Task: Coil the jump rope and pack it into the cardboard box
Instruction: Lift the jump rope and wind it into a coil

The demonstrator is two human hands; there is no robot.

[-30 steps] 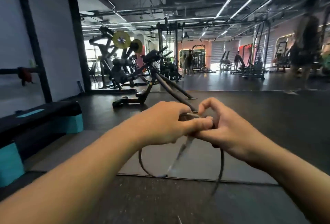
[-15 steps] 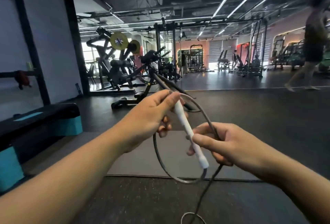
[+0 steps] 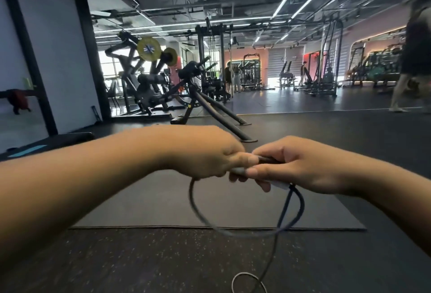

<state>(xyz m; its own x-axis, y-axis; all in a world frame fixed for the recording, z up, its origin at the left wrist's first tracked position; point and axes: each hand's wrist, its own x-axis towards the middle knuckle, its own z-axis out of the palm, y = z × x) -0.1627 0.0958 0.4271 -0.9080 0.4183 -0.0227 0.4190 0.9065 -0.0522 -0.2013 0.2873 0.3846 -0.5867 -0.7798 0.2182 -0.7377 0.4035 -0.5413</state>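
A dark jump rope (image 3: 198, 213) hangs as a loop below my two hands, and a loose end trails down to a small curl on the floor (image 3: 247, 281). My left hand (image 3: 210, 155) and my right hand (image 3: 296, 164) meet fingertip to fingertip in front of me, both closed on the rope. The pale handle (image 3: 278, 184) lies nearly level under my right hand's fingers, mostly hidden. No cardboard box shows in the head view.
A grey mat (image 3: 163, 206) lies on the dark speckled floor beneath my hands. A black and teal step platform (image 3: 35, 148) stands at the left. An exercise machine (image 3: 198, 96) stands behind the mat. A person (image 3: 412, 59) walks at the far right.
My hands have come back together and the handle has swung from upright to nearly level inside my right hand. The loop hangs wider and lower. The person at the right has moved further right.
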